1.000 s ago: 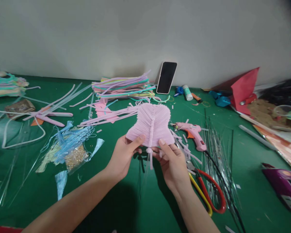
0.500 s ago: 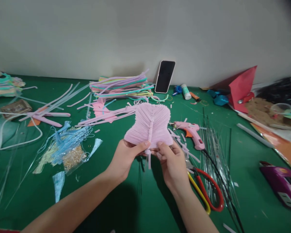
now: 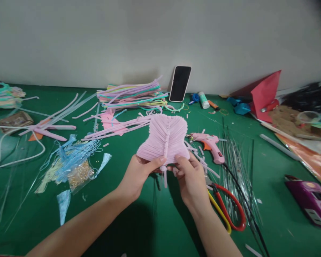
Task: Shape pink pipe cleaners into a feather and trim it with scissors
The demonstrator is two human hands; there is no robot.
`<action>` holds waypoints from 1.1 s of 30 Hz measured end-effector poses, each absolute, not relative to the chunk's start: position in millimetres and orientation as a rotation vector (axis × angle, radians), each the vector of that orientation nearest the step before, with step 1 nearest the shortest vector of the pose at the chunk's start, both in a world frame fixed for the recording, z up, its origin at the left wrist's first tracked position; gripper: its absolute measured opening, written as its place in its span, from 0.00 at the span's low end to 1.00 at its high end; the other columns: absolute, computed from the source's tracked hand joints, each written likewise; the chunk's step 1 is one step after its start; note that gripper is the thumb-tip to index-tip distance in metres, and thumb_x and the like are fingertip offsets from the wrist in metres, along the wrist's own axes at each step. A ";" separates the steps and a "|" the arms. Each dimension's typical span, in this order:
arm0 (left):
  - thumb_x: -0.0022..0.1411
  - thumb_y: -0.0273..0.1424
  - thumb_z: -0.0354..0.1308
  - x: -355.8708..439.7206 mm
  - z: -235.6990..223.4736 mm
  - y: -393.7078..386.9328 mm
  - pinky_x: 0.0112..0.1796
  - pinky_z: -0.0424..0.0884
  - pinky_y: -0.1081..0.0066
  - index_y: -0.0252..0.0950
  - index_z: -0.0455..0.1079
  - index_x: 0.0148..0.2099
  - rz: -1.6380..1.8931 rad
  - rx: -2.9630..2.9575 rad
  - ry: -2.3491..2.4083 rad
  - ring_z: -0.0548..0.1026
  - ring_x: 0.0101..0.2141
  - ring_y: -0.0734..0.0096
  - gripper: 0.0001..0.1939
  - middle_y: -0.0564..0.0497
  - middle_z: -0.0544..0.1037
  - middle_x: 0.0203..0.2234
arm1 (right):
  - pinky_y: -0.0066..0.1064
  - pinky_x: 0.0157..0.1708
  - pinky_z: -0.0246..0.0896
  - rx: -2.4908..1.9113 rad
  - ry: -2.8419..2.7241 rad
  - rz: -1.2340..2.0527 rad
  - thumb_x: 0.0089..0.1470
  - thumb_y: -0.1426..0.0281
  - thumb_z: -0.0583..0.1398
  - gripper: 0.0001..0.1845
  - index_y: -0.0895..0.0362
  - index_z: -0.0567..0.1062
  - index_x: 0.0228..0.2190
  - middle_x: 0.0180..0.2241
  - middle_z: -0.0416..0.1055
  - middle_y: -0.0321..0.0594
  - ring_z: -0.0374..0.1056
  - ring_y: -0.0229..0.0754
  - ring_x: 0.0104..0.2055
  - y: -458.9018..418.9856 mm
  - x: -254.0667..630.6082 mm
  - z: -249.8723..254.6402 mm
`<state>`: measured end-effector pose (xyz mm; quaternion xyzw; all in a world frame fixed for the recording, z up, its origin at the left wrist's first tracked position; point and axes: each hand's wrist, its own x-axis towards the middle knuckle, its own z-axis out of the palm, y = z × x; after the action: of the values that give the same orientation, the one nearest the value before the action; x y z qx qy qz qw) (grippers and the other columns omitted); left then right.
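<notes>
Between both hands, above the green table, is a pale lilac pipe-cleaner leaf (image 3: 168,137) with a raised middle rib and a short stem end at the bottom. My left hand (image 3: 136,175) grips its lower left edge, thumb on top beside the rib. On the lower right, my right hand (image 3: 191,178) pinches it with the thumb in front; the other fingers are mostly hidden behind. Just right of the leaf lies a pink glue gun (image 3: 210,144) with an orange trigger. Scissors with red and yellow handles (image 3: 234,210) rest by my right wrist.
Bundled pastel pipe cleaners (image 3: 131,94) and a leaning phone (image 3: 180,84) stand along the wall. Blue tassels (image 3: 79,157) and a bag of gold beads (image 3: 80,175) lie left. Thin wires (image 3: 234,167), a black cord (image 3: 240,192) and a purple power strip (image 3: 310,203) are right.
The view has shifted very slightly, with the table things a little further left. Both hands keep the same hold on the leaf, which barely moves.
</notes>
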<state>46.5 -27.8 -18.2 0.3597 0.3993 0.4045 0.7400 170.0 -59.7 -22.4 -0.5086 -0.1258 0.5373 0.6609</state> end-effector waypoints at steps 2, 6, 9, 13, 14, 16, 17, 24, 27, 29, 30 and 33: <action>0.51 0.31 0.69 47.0 -19.4 -28.6 0.37 0.75 0.68 0.31 0.78 0.39 0.886 0.798 0.878 0.76 0.32 0.68 0.12 0.47 0.80 0.33 | 0.23 0.22 0.63 -1.128 -0.262 1.234 0.36 0.70 0.69 0.10 0.56 0.73 0.23 0.18 0.68 0.27 0.60 0.30 0.19 -59.6 169.0 -23.5; 0.50 0.31 0.70 47.6 -20.9 -29.4 0.35 0.76 0.68 0.31 0.78 0.38 0.887 0.800 0.891 0.77 0.32 0.67 0.12 0.47 0.80 0.31 | 0.25 0.25 0.63 -1.110 -0.276 1.313 0.36 0.71 0.68 0.10 0.56 0.74 0.26 0.21 0.72 0.29 0.64 0.33 0.21 -60.7 166.7 -24.2; 0.50 0.31 0.70 48.5 -19.3 -29.6 0.36 0.76 0.68 0.32 0.78 0.41 0.890 0.787 0.899 0.77 0.34 0.66 0.14 0.46 0.81 0.35 | 0.27 0.26 0.62 -1.116 -0.345 1.350 0.37 0.71 0.69 0.12 0.56 0.75 0.28 0.22 0.73 0.31 0.66 0.35 0.24 -61.4 166.9 -25.4; 0.48 0.31 0.72 50.5 -16.6 -30.3 0.35 0.76 0.70 0.32 0.78 0.42 0.895 0.773 0.924 0.77 0.33 0.68 0.17 0.46 0.81 0.36 | 0.24 0.22 0.55 -1.170 -0.333 1.272 0.36 0.72 0.68 0.11 0.56 0.74 0.26 0.20 0.69 0.28 0.60 0.32 0.22 -60.5 171.1 -26.8; 0.47 0.31 0.72 50.7 -16.2 -30.4 0.35 0.76 0.71 0.32 0.78 0.42 0.894 0.774 0.929 0.77 0.33 0.69 0.18 0.46 0.81 0.35 | 0.24 0.21 0.54 -1.191 -0.311 1.237 0.37 0.71 0.68 0.09 0.56 0.74 0.25 0.20 0.67 0.28 0.59 0.32 0.21 -60.1 172.8 -26.5; 0.47 0.31 0.72 50.7 -15.8 -30.2 0.33 0.76 0.73 0.32 0.78 0.40 0.890 0.773 0.936 0.77 0.32 0.70 0.17 0.47 0.81 0.34 | 0.23 0.21 0.55 -1.225 -0.290 1.162 0.39 0.70 0.66 0.06 0.56 0.74 0.23 0.21 0.68 0.29 0.59 0.32 0.22 -59.5 176.7 -25.2; 0.46 0.31 0.72 50.4 -15.7 -29.9 0.32 0.76 0.74 0.32 0.78 0.39 0.893 0.766 0.941 0.77 0.31 0.71 0.16 0.48 0.80 0.33 | 0.23 0.21 0.56 -1.229 -0.296 1.129 0.40 0.68 0.65 0.05 0.56 0.75 0.23 0.22 0.69 0.30 0.60 0.33 0.23 -59.4 178.7 -24.3; 0.48 0.32 0.72 47.1 -15.7 -25.6 0.29 0.75 0.77 0.33 0.77 0.36 0.905 0.706 0.927 0.77 0.27 0.74 0.13 0.51 0.79 0.27 | 0.24 0.24 0.61 -1.141 -0.361 1.251 0.46 0.57 0.67 0.13 0.54 0.78 0.26 0.24 0.73 0.32 0.65 0.34 0.26 -62.0 182.0 -22.4; 0.49 0.32 0.71 45.4 -15.6 -25.2 0.29 0.75 0.77 0.32 0.77 0.36 0.915 0.735 0.943 0.77 0.28 0.73 0.13 0.50 0.79 0.28 | 0.25 0.24 0.62 -1.163 -0.441 1.239 0.45 0.57 0.68 0.13 0.55 0.79 0.26 0.25 0.75 0.34 0.66 0.35 0.25 -62.7 180.4 -23.6; 0.50 0.33 0.70 44.3 -15.3 -25.2 0.29 0.75 0.77 0.32 0.77 0.37 0.909 0.761 0.949 0.77 0.28 0.73 0.13 0.49 0.80 0.29 | 0.27 0.25 0.63 -1.178 -0.484 1.219 0.45 0.56 0.68 0.14 0.55 0.80 0.26 0.26 0.77 0.35 0.67 0.36 0.26 -62.9 180.0 -23.7; 0.51 0.33 0.70 43.8 -15.2 -25.1 0.29 0.75 0.77 0.32 0.77 0.38 0.900 0.771 0.948 0.77 0.28 0.72 0.13 0.49 0.80 0.30 | 0.27 0.25 0.63 -1.178 -0.486 1.215 0.45 0.56 0.68 0.14 0.55 0.80 0.26 0.27 0.77 0.36 0.68 0.37 0.26 -63.0 180.1 -23.3; 0.52 0.33 0.70 42.7 -15.3 -24.3 0.30 0.75 0.76 0.33 0.77 0.39 0.896 0.772 0.934 0.77 0.29 0.73 0.13 0.49 0.80 0.32 | 0.28 0.25 0.65 -1.155 -0.428 1.213 0.47 0.53 0.65 0.17 0.54 0.81 0.29 0.30 0.79 0.38 0.71 0.40 0.29 -63.3 181.7 -21.0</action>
<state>42.7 -24.3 -15.3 0.3507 0.4242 0.4067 0.7292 181.7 -63.3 -21.0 -0.5084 -0.1882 0.5337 0.6491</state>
